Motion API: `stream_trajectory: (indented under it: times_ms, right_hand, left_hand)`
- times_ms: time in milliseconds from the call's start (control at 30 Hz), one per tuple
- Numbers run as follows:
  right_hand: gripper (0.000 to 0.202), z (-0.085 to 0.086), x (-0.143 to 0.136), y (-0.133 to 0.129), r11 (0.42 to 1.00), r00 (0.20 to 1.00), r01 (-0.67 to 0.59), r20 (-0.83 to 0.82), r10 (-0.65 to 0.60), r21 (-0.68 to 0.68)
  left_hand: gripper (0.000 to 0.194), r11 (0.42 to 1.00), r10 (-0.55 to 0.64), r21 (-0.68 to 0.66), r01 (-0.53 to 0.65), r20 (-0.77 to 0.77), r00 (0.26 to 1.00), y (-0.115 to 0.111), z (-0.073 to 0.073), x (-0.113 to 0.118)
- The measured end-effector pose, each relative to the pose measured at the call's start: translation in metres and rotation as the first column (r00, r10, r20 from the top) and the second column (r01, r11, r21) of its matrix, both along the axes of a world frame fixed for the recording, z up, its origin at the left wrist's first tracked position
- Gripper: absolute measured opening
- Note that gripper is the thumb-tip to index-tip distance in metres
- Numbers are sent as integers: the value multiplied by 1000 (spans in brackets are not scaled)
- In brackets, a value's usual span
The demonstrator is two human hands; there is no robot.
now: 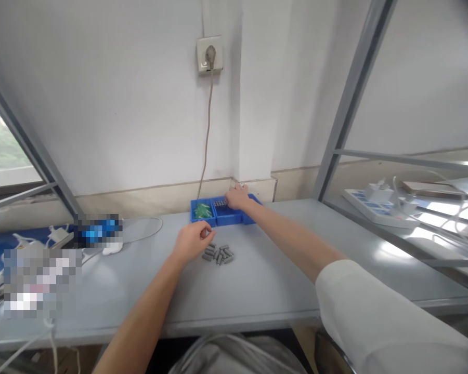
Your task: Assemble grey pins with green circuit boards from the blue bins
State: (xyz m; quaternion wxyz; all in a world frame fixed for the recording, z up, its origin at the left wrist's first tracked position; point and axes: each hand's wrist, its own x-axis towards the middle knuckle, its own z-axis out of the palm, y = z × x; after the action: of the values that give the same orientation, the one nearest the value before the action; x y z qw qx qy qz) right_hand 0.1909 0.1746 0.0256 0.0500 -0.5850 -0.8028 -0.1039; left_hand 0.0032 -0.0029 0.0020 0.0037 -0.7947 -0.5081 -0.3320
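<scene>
Along the grey counter, metal cylinders were scattered beside the curled left hand, contents unclear; the right hand was held over blue bins, grip indiscernible. Jostling was best avoided.

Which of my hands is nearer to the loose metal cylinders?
Left. Your left hand is close by, on the left side of the cylinders; your right hand is farther off, beyond them at the blue trays.

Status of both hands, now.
Left hand: curled near the metal cylinders; can't tell if it holds one.
Right hand: at the blue compartments; open or closed can't be told.
</scene>
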Motion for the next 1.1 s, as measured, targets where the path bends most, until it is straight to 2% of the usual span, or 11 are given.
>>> stream_trajectory:
  times_ms: [333, 467, 600, 667, 700, 767, 867, 933, 1100]
  right_hand:
    - [28, -2, -1, -3, 1000, 1000, 11, -23, -10, 21]
    - [25, 4, -1, -7, 1000, 999, 4, -36, -3, 24]
    - [25, 19, -5, -31, 995, 997, -17, -77, 24, 99]
    - [25, 26, -9, -55, 965, 976, -80, -179, 127, 251]
    - [25, 27, -10, -70, 950, 957, -128, -215, 193, 284]
    - [23, 24, -12, -99, 945, 916, -247, -268, 300, 212]
    - [20, 8, -11, -137, 937, 885, -349, -325, 333, 9]
    - [18, -2, -10, -154, 939, 903, -331, -321, 287, -92]
    - [22, -13, -9, -165, 943, 933, -290, -265, 241, -162]
  left_hand:
    - [18, 1000, 1, -4, -1, -7, 1000, 0, 1, 0]
    - [18, 1000, 7, -7, -7, -13, 1000, 0, 1, 0]
    - [18, 1000, 7, -21, -7, -21, 1000, 0, 2, -1]
    - [17, 999, 8, -53, -10, -41, 999, 1, 1, -2]
    - [16, 997, 9, -77, -13, -58, 998, 1, 1, -3]
    - [14, 992, 11, -126, -24, -103, 995, 2, -2, -5]
    - [16, 981, 9, -188, -40, -167, 986, 3, -6, -8]
    - [18, 976, -2, -212, -39, -190, 982, 3, -7, -9]
    - [24, 972, -5, -231, -46, -214, 977, 4, -9, -10]
